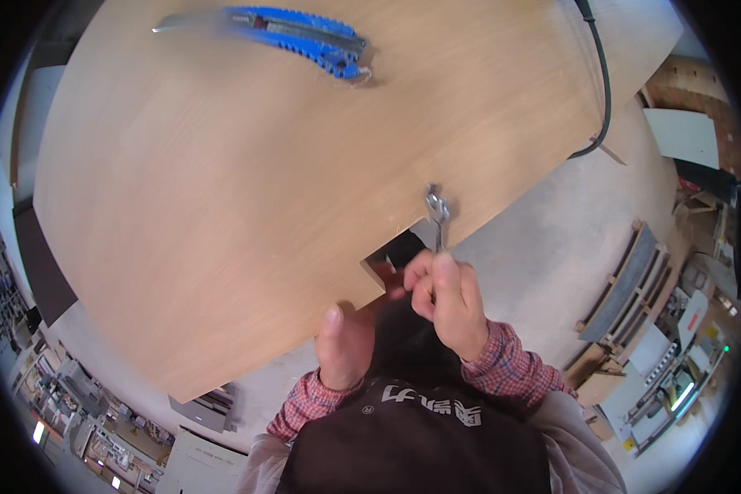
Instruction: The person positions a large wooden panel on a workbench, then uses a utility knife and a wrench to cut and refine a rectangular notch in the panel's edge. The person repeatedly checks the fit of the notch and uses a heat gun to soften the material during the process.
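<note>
In my right hand (451,302) is a shiny metal wrench (437,207), gripped by its handle with the jaw end pointing away from me. The wrench head is over the near edge of a wooden panel (222,204), beside a rectangular notch (398,250) cut into that edge. My left hand (346,346) is at the panel's near edge, left of the notch. Its thumb points up at the edge while the fingers reach underneath, mostly hidden, so what they hold cannot be made out. Blurred reddish fingers show through the notch.
A blue utility knife (309,37) lies at the panel's far side. A black cable (604,80) hangs over the right edge. Slatted pallet-like wood (630,284) is on the floor at right, with a grey cabinet (207,404) below left and machinery (74,383) beyond.
</note>
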Demonstrator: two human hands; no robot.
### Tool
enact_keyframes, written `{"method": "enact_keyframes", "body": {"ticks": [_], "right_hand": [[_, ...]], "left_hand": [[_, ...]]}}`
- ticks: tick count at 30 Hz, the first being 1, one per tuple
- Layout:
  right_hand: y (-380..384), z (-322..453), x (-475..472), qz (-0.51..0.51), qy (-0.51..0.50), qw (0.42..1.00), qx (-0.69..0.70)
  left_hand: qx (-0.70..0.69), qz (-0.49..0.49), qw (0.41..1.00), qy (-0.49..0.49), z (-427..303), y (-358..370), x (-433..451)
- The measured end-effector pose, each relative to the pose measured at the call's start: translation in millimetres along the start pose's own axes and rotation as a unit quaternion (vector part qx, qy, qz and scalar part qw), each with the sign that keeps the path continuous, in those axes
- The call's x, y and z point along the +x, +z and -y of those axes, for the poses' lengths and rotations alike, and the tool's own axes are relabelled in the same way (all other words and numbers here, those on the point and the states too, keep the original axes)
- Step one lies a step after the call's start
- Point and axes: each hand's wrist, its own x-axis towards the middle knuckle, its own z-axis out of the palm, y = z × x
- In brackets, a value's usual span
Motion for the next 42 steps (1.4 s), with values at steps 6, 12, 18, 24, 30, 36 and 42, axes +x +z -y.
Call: {"method": "enact_keyframes", "body": {"ticks": [6,12,18,24,30,36,42], "right_hand": [[-67,30,-6,-0.017,-0.075,0.995,-0.065],[-81,121,81,-0.169,-0.203,0.897,-0.355],[-70,146,163,-0.261,-0.226,0.796,-0.497],[-72,130,147,-0.315,-0.211,0.755,-0.535],[-47,179,129,-0.332,-0.32,0.739,-0.492],[44,104,73,-0.264,-0.431,0.773,-0.383],[86,61,1,-0.177,-0.286,0.887,-0.317]], "left_hand": [[0.319,0.168,0.929,-0.08,-81,-17,-37],[0.681,0.121,0.622,0.368,-179,9,16],[0.799,0.192,0.264,0.504,-255,71,166],[0.797,0.345,0.225,0.441,-253,93,206],[0.793,0.375,0.189,0.441,-276,107,241],[0.743,0.473,0.204,0.428,-241,83,174],[0.756,0.493,0.14,0.408,-213,66,91]]}}
